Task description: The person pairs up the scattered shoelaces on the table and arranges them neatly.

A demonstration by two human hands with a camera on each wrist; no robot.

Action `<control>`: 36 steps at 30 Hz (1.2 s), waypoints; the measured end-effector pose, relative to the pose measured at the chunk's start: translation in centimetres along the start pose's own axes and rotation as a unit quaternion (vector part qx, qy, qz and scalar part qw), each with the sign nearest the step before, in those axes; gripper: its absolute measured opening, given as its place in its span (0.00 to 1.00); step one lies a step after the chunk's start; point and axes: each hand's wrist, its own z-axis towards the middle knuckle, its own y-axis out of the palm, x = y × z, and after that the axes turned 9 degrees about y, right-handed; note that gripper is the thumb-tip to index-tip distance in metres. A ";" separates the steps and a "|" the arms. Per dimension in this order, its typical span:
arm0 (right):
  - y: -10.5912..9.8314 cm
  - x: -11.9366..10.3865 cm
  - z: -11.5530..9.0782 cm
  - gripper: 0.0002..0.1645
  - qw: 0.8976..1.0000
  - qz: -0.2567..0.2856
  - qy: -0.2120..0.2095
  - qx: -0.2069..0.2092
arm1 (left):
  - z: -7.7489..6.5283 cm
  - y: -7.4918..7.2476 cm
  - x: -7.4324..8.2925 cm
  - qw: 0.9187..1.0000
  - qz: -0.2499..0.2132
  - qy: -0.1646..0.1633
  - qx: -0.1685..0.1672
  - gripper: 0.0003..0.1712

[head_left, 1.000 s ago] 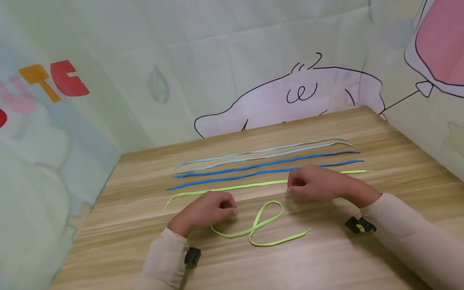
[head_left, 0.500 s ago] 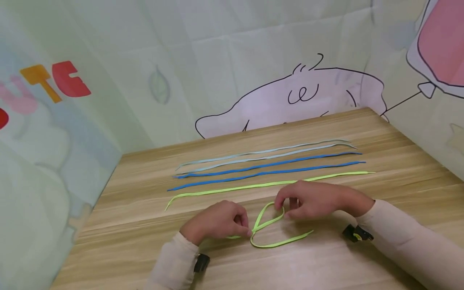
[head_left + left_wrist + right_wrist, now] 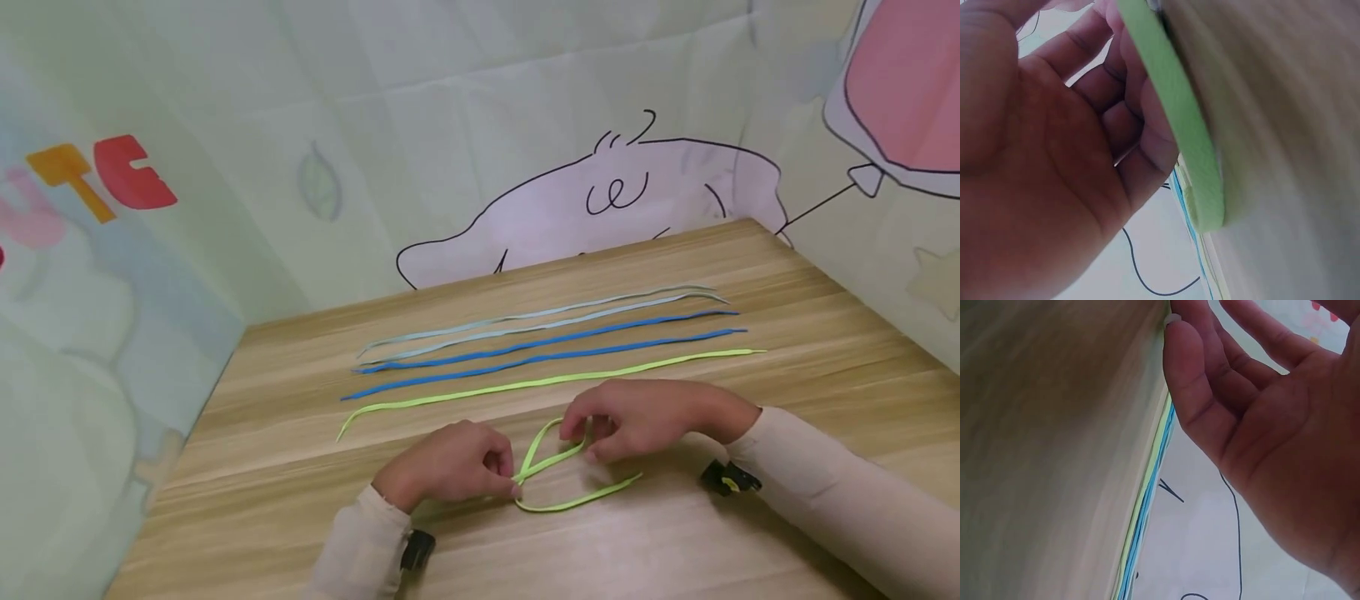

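Observation:
A neon yellow-green shoelace (image 3: 577, 502) lies in a loop on the wooden table, its free end toward the right. My left hand (image 3: 453, 467) pinches it with thumb and index finger where the lace crosses itself. The left wrist view shows the lace (image 3: 1182, 119) as a flat band running past the curled fingers. At the far right side of the loop is my right hand (image 3: 637, 421), its bent fingers touching the lace and its thumb standing apart. In the right wrist view the fingertips of the right hand (image 3: 1260, 412) reach the tabletop, and the loop is hidden.
Behind the hands a second yellow-green shoelace (image 3: 525, 384) lies stretched out. Beyond it are two blue shoelaces (image 3: 540, 358) and two pale grey-blue ones (image 3: 540, 314), roughly parallel. A printed cloth (image 3: 450, 125) hangs around the wooden table (image 3: 247, 500).
Both hands have come from beside the straight yellow-green lace down to the looped one. The left hand has moved right and taken hold at the crossing; the right has moved left to the loop.

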 end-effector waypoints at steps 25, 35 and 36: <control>0.0 0.6 0.3 0.07 0.999 -0.010 0.029 0.007 | -0.7 -1.0 -1.6 0.995 -0.100 0.014 0.010 0.07; -0.3 0.6 0.1 0.08 0.999 -0.022 0.028 0.002 | -1.6 -1.9 -2.9 0.987 -0.152 0.004 0.057 0.12; -0.4 0.6 0.1 0.09 0.999 -0.023 0.027 0.003 | -1.7 -2.0 -3.0 0.986 -0.157 0.000 0.063 0.13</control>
